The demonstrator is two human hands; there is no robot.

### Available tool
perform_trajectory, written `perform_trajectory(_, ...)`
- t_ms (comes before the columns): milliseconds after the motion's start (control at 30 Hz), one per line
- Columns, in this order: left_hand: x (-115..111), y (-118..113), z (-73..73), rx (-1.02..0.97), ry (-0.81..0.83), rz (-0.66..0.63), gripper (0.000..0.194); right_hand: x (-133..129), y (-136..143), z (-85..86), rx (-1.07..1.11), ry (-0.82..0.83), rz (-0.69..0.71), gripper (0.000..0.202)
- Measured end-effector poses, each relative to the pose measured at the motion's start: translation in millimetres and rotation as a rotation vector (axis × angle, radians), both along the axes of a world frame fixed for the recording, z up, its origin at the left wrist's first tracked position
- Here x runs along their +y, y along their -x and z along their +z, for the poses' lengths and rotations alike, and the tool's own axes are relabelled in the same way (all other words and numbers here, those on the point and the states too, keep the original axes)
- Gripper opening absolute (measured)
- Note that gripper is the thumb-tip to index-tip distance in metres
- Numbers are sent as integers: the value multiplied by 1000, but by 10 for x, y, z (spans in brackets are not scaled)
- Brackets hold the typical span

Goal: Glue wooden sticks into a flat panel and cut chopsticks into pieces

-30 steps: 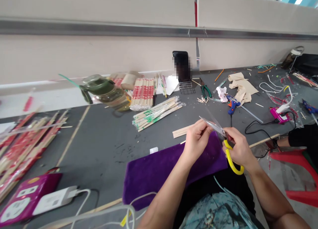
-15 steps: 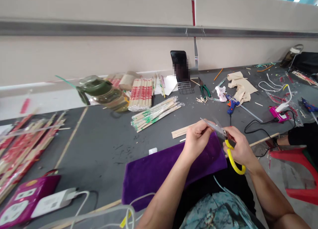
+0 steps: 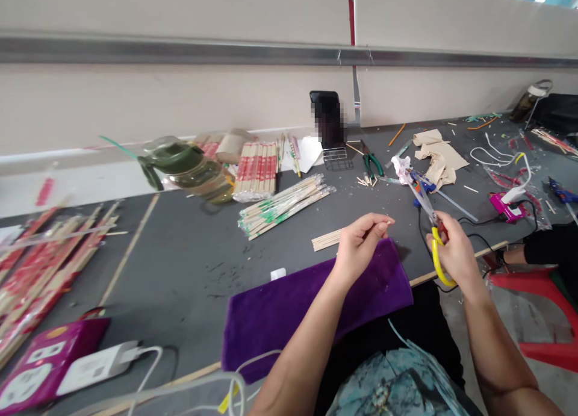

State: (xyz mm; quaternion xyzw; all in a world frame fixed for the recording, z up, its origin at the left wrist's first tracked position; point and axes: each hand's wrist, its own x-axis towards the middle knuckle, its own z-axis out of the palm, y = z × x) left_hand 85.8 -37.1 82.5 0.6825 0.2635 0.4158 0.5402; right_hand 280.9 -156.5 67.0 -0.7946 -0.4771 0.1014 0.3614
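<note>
My left hand (image 3: 361,246) is closed in a pinch above the purple cloth (image 3: 280,313); a tiny pale tip shows at its fingertips, too small to name. To the right, my right hand (image 3: 456,253) holds yellow-handled scissors (image 3: 437,247) with the blades pointing away toward a blue glue gun (image 3: 424,184). Several bare wooden sticks (image 3: 326,240) lie just left of my left hand, partly hidden by it. Beyond them is a plastic-wrapped bundle of sticks with green marks (image 3: 284,205).
A green-lidded jug (image 3: 189,169) and red-marked chopstick packs (image 3: 256,169) stand at the back. A phone (image 3: 327,118) leans near green-handled pliers (image 3: 372,163). Power strips (image 3: 49,356) with cables lie left and right. A person's leg and red stool (image 3: 542,283) are at right.
My right hand has moved right with the scissors, away from my left hand, and the blades have turned to point farther off. My left hand has moved slightly.
</note>
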Motion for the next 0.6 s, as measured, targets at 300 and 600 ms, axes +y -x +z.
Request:
perform_trajectory(300, 218, 275, -62, 114, -156, 222, 18, -54, -260, -250, -399, 442, -225, 46)
perform_trajectory(600, 504, 559, -234, 180, -254, 454, 18, -2, -217, -320, -505, 634, -124, 55)
